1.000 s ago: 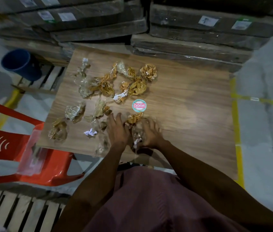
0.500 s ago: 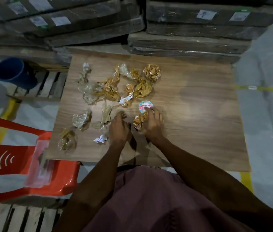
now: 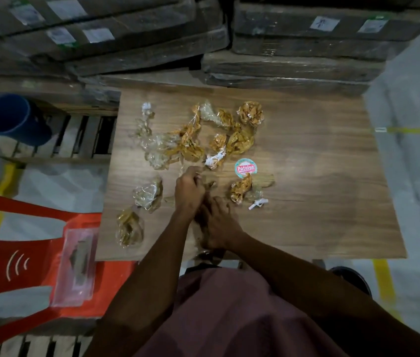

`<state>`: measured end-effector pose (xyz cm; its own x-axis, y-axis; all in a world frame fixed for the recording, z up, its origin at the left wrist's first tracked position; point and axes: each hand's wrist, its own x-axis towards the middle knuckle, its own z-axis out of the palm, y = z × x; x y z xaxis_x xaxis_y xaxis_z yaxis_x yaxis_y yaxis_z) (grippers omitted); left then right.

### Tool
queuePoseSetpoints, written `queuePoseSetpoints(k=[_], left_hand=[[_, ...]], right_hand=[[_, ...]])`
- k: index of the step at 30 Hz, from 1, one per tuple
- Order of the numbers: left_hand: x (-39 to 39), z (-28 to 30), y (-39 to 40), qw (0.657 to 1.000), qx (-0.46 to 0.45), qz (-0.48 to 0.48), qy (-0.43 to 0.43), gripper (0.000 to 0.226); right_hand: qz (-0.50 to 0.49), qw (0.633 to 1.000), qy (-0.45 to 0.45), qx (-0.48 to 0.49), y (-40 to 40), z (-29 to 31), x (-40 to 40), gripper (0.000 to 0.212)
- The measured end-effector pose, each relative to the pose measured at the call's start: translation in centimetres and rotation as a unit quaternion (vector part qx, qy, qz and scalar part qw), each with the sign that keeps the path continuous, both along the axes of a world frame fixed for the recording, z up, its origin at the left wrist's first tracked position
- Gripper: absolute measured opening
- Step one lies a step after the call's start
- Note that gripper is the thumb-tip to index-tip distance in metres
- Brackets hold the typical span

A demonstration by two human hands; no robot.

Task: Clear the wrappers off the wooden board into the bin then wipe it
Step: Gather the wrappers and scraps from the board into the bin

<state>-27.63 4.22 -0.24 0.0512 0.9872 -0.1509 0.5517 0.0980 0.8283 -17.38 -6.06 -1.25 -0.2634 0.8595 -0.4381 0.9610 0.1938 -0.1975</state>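
My left hand (image 3: 189,193) is over the near middle of the brown wood-grain board (image 3: 319,197), curled shut into a loose fist, and a bit of crinkled clear wrapper pokes out by the knuckles, so it is closed on wrapper material, though how much I cannot tell. My right hand (image 3: 216,222) sits just beside and below it, touching it, fingers bent down toward the board; whether those fingers pinch anything I cannot tell, since the left hand and shadow cover them.

The crumpled clear and golden-brown plastic wrappers (image 3: 191,143) are spread over the left half of the board. The thickest cluster lies beyond my hands, toward the far edge. A round red and teal sticker label (image 3: 246,166) lies flat just right of that cluster. Just below it is a twisted golden wrapper (image 3: 241,190) with a clear one and a small white twist tie (image 3: 258,203) next to it. To my left are a clear crumpled ball (image 3: 148,195) and, nearer the board's front left corner, a golden wrapper (image 3: 129,229).

The dark blue round plastic bin (image 3: 10,119) stands on the floor well off the board's far left corner, by a wooden slatted pallet (image 3: 82,135). A red plastic chair (image 3: 23,256) is at my left with a clear flat plastic case (image 3: 77,266) lying on its seat. Wrapped flat brown cartons (image 3: 301,50) are stacked beyond the board
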Motion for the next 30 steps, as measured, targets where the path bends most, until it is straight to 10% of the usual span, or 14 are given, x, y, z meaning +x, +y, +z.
queuePoseSetpoints(k=[4, 14, 21, 30], left_hand=[[0.2, 0.0, -0.3, 0.995, -0.053, -0.080, 0.007, 0.040], [1.3, -2.3, -0.5, 0.981, -0.081, -0.163, 0.062, 0.040], [2.3, -1.5, -3.4, 0.976, -0.041, -0.123, 0.173, 0.033], [3.9, -1.1, -3.5, 0.980, -0.119, -0.104, 0.123, 0.036]], right_hand=[[-0.136, 0.990, -0.029, -0.001, 0.9, -0.3, 1.1, 0.131], [-0.451, 0.871, 0.063, 0.187, 3.3, 1.8, 6.3, 0.066], [-0.293, 0.953, 0.021, 0.069, -0.1, 0.3, 5.6, 0.100], [-0.444, 0.893, 0.034, 0.066, 0.7, -1.0, 7.5, 0.092]])
